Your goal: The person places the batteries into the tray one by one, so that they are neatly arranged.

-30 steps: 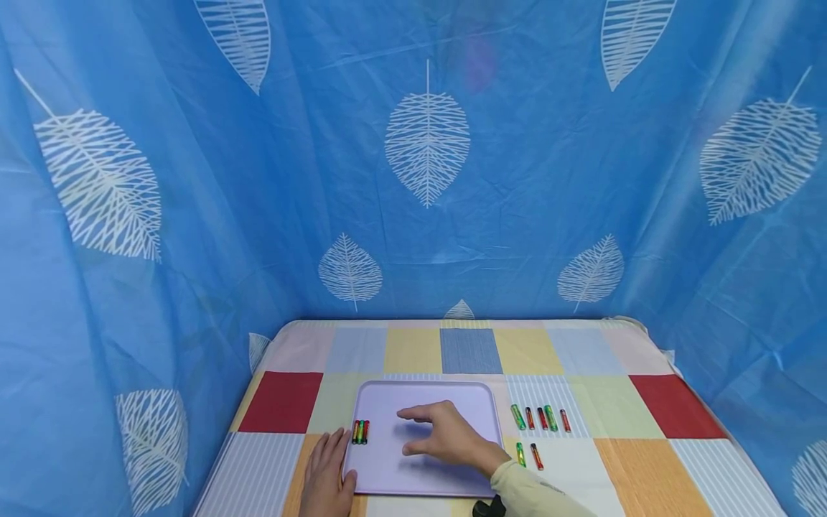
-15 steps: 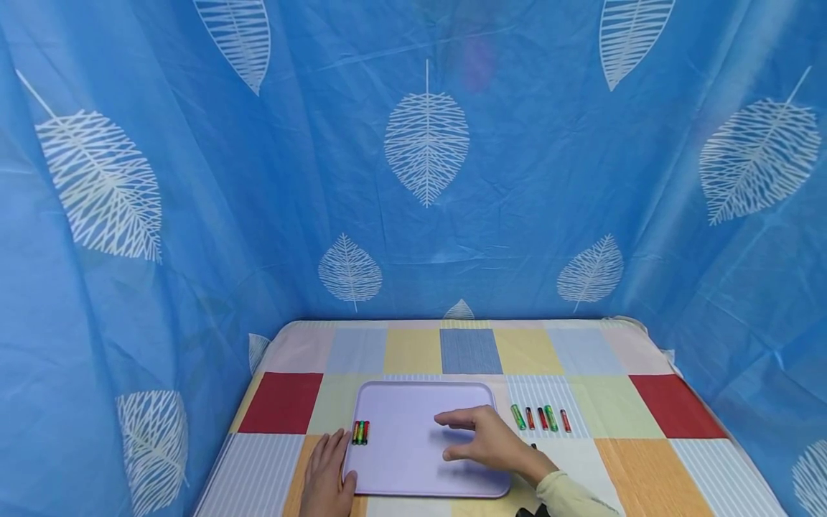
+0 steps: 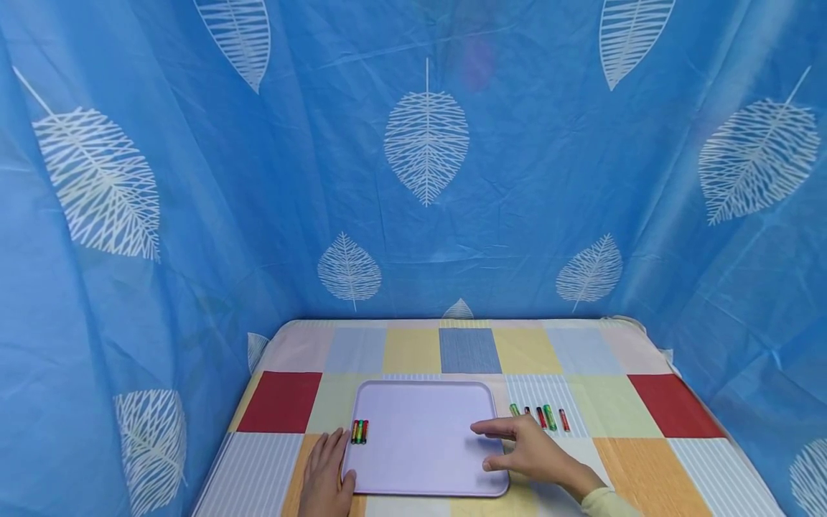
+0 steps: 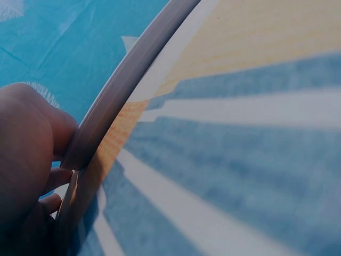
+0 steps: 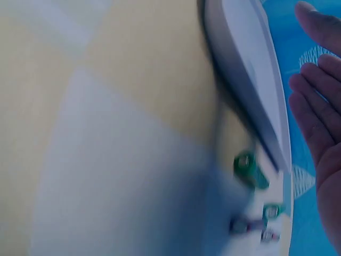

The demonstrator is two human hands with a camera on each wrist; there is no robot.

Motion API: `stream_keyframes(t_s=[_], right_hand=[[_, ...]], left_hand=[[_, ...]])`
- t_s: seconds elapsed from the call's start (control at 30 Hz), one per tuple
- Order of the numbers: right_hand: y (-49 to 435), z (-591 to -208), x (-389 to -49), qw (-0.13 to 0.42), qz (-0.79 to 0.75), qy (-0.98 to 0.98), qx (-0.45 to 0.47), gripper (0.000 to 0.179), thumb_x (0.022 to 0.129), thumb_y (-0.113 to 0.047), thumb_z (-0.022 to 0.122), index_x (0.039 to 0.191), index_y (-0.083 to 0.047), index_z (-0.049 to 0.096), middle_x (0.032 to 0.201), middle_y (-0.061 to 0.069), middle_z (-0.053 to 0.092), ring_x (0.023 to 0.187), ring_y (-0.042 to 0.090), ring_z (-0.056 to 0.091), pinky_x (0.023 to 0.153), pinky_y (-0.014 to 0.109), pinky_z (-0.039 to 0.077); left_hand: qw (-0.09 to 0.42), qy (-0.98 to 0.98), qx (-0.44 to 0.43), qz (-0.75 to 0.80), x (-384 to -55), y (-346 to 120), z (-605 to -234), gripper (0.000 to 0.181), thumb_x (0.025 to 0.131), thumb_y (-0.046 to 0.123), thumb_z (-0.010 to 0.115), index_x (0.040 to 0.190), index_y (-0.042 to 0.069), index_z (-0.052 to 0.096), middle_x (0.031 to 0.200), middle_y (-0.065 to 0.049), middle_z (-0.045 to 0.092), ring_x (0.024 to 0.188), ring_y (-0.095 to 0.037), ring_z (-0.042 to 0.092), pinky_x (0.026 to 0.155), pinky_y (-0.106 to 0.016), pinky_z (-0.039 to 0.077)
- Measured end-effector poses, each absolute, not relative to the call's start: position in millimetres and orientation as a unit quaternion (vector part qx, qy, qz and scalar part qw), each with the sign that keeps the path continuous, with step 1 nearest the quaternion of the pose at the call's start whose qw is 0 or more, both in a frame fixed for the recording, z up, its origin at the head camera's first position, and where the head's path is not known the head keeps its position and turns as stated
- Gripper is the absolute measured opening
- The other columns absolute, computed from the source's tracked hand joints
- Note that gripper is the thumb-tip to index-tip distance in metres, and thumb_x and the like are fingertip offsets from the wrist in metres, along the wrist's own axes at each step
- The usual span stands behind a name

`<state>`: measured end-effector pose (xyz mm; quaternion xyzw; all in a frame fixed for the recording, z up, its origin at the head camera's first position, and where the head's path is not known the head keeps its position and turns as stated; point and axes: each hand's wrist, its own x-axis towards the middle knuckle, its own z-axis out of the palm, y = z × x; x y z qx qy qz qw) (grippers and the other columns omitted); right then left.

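My left hand [image 3: 326, 470] rests with straight fingers along the left edge of a pale purple tray [image 3: 420, 459]. In the left wrist view its thumb touches the tray's rim [image 4: 114, 93]. Inside that tray, by the left side, several small red and green batteries [image 3: 360, 431] lie side by side. My right hand [image 3: 533, 452] hovers over the tray's right edge, fingers extended, thumb apart, holding nothing. Beyond it several loose batteries [image 3: 549, 417] form a row on the cloth. A green battery [image 5: 249, 169] shows blurred near the tray in the right wrist view.
A patchwork tablecloth [image 3: 278, 402] covers the table. Blue curtains [image 3: 504, 215] with white leaf prints stand around its back and sides.
My right hand has moved right, from over the tray's middle to its right edge, and now covers the nearer loose batteries. The left hand stays in place.
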<state>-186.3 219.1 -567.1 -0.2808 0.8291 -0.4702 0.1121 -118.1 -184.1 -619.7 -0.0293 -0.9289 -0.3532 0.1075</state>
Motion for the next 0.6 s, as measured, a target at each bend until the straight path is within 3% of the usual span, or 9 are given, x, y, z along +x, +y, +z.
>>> stream_keyframes(t_s=[0.33,0.6], right_hand=[[258,-566,-180,0.087,-0.465,0.839,-0.269,0.053,0.089,-0.026,0.092,0.137,-0.007,0.076,0.136,0.013,0.078,0.125,0.016,0.075,0.103,0.036,0.065],[278,-567,-172,0.089,-0.45,0.856,-0.237,0.05,0.089,-0.025,0.091,0.135,-0.011,0.077,0.133,0.007,0.079,0.123,0.006,0.072,0.102,0.022,0.062]], left_hand=[[0.068,-0.93,-0.009,-0.362,-119,-184,-614,0.066,0.091,0.004,0.071,0.156,0.0,0.056,0.162,-0.025,0.052,0.154,-0.052,0.034,0.126,-0.076,0.025],[0.067,-0.931,-0.008,-0.358,-119,-183,-615,0.067,0.091,0.003,0.072,0.155,0.0,0.056,0.162,-0.026,0.052,0.154,-0.052,0.035,0.126,-0.076,0.026]])
